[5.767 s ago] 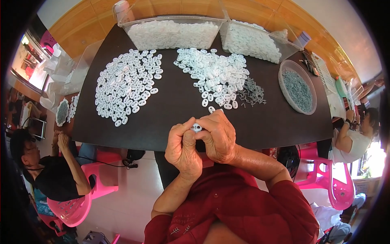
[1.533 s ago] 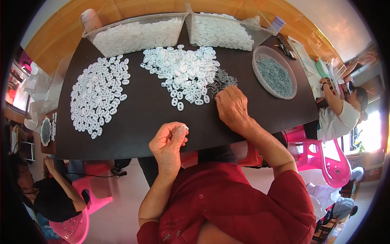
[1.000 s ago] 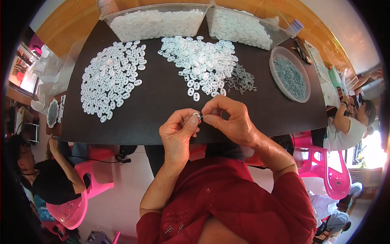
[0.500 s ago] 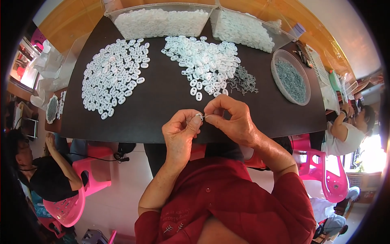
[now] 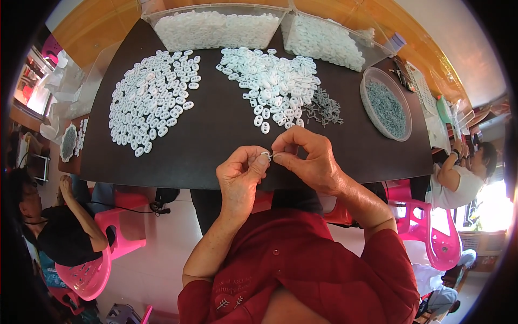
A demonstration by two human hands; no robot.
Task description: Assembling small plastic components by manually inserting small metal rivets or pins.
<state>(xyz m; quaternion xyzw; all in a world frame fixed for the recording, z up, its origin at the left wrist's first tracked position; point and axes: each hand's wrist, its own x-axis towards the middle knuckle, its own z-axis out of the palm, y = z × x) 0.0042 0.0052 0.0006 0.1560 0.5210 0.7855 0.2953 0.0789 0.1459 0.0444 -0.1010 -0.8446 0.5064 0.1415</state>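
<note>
Close to the table's near edge, my left hand [image 5: 240,173] pinches a small white oval plastic piece [image 5: 266,155] between thumb and fingers. Right against it, my right hand [image 5: 310,161] is closed in a pinch at the piece's right side. Whatever lies between those right fingertips is too small to name. Beyond my hands spreads a pile of white oval pieces with two holes [image 5: 275,83]. Beside that pile lies a heap of small grey screw-like pins [image 5: 325,108]. Another pile of white oval pieces [image 5: 151,100] covers the left part of the dark table [image 5: 208,137].
Two clear bins, a left bin [image 5: 286,11] and a right bin [image 5: 376,53], hold white pieces at the back. A round clear tub [image 5: 364,105] of grey pins stands at right. One person [image 5: 73,227] sits at left, another [image 5: 458,178] at right, near pink chairs [image 5: 413,213].
Both hands keep nearly the same pinch, fingertips meeting at the white piece. The view has shifted very slightly; the piles look the same.
</note>
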